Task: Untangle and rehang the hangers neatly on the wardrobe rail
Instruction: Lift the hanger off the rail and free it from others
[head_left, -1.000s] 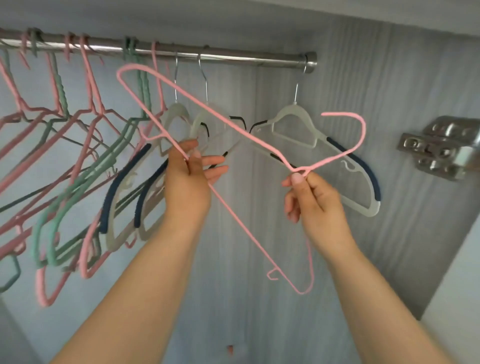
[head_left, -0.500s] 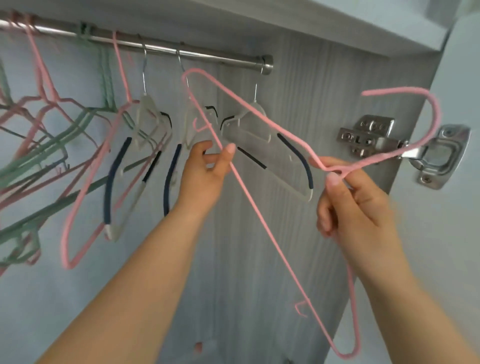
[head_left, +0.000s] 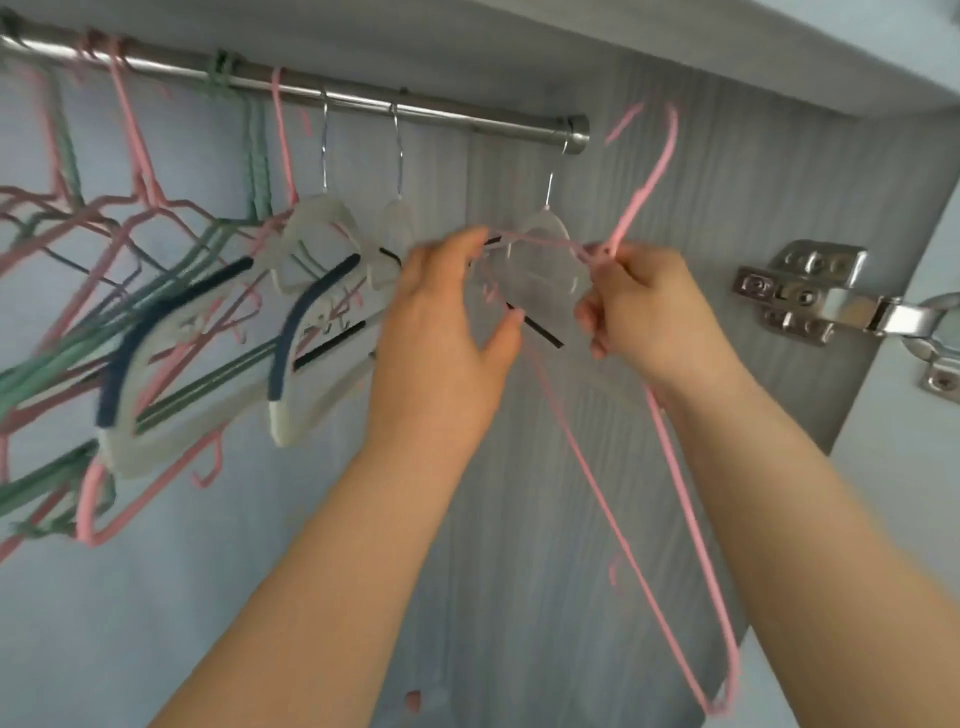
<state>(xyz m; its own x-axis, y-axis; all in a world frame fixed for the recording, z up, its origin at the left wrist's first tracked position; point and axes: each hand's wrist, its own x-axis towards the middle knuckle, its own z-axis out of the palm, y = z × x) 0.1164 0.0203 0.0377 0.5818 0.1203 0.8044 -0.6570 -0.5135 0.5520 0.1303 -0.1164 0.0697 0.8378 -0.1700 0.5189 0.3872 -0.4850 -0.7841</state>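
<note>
A thin pink wire hanger (head_left: 670, 467) hangs tilted in front of the wardrobe's right side wall, its hook up beside the end of the metal rail (head_left: 363, 101). My right hand (head_left: 639, 306) pinches it at the neck, just below the hook. My left hand (head_left: 452, 317) is a little to the left, fingers spread around the hanger's upper arm; whether it touches the wire is blurred. Behind my hands a white hanger (head_left: 545, 260) hangs from the rail's right end. Two more white hangers with navy grips (head_left: 311, 291) hang further left.
A tangled cluster of pink and green hangers (head_left: 130, 291) fills the left part of the rail. A metal door hinge (head_left: 810, 296) is fixed to the grey wood-grain side wall at right. The wardrobe's top panel runs just above the rail.
My right hand swung the pink hanger inward and up, its hook now by the rail's end. My left hand let go of the hanger's arm and opened. The view shifted left.
</note>
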